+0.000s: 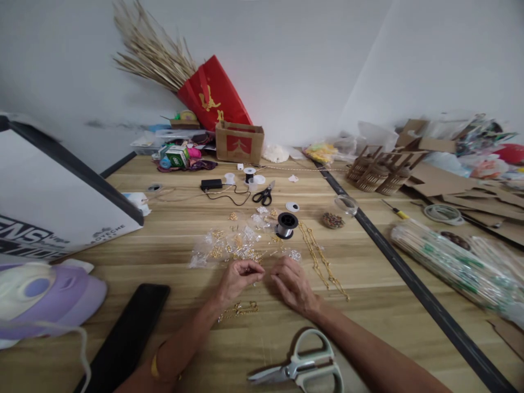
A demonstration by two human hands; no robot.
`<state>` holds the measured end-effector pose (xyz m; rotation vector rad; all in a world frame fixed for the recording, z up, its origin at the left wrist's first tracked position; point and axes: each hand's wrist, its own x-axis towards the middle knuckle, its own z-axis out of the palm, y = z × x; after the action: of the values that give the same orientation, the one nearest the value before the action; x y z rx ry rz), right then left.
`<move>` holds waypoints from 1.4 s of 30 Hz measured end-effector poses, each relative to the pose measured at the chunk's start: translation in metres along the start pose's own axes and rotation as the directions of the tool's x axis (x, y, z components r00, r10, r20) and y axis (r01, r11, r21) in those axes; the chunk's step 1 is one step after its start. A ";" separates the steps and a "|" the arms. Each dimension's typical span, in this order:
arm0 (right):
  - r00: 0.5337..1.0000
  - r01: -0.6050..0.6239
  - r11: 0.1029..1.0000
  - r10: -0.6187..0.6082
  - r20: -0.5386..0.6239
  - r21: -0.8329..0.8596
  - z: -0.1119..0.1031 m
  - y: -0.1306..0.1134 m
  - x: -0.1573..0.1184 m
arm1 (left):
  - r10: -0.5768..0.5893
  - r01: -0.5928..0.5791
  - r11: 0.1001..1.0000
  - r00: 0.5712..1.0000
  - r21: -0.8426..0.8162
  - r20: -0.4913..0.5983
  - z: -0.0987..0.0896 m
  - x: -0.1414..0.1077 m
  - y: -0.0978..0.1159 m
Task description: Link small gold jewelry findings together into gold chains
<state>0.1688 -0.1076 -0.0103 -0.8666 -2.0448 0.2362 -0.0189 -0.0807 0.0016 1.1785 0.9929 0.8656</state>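
My left hand [242, 277] is closed in a pinch above the wooden table, with a tiny pale bit showing below its fingertips. Close beside it, my right hand [292, 284] has its fingers curled together; what it holds, if anything, is too small to make out. A short gold chain [238, 310] lies by my left wrist. Right of my right hand stretches a long gold chain [317, 254]. Just beyond both hands are clear bags of gold and silver beads [229, 244] and a spool of thin wire [287, 225]. Large pale-handled scissors [307, 365] rest between my forearms.
Black-handled scissors [264, 195], a black adapter [211, 184] and a bowl of beads [333, 220] lie farther back. At left are a black phone [129, 333], a purple device [53, 300] and a large white box [53, 191]. Bundled sticks [446, 267] lie at right.
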 end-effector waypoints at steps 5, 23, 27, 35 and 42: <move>1.000 0.003 1.000 -0.003 0.011 0.004 0.000 0.000 0.000 | 0.001 -0.001 1.000 1.000 -0.019 -0.010 0.001 0.000 0.001; 1.000 -0.004 1.000 0.004 0.002 0.019 0.000 -0.001 0.000 | -0.046 0.043 0.996 0.998 -0.076 -0.032 0.004 -0.001 0.003; 1.000 0.009 1.000 -0.009 0.008 0.022 0.000 -0.001 0.000 | -0.030 0.028 0.997 0.999 -0.069 -0.033 0.004 -0.001 0.004; 1.000 0.022 0.999 -0.022 0.009 0.029 -0.002 -0.003 0.002 | 0.063 -0.063 0.998 0.998 -0.004 -0.015 0.003 -0.001 0.002; 1.000 0.015 0.999 -0.016 0.020 0.031 0.000 -0.001 0.000 | 0.140 -0.139 0.989 0.990 0.048 -0.022 0.003 -0.001 -0.003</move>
<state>0.1684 -0.1082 -0.0091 -0.8328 -2.0607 0.2680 -0.0166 -0.0830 -0.0007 1.2913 0.9636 0.9746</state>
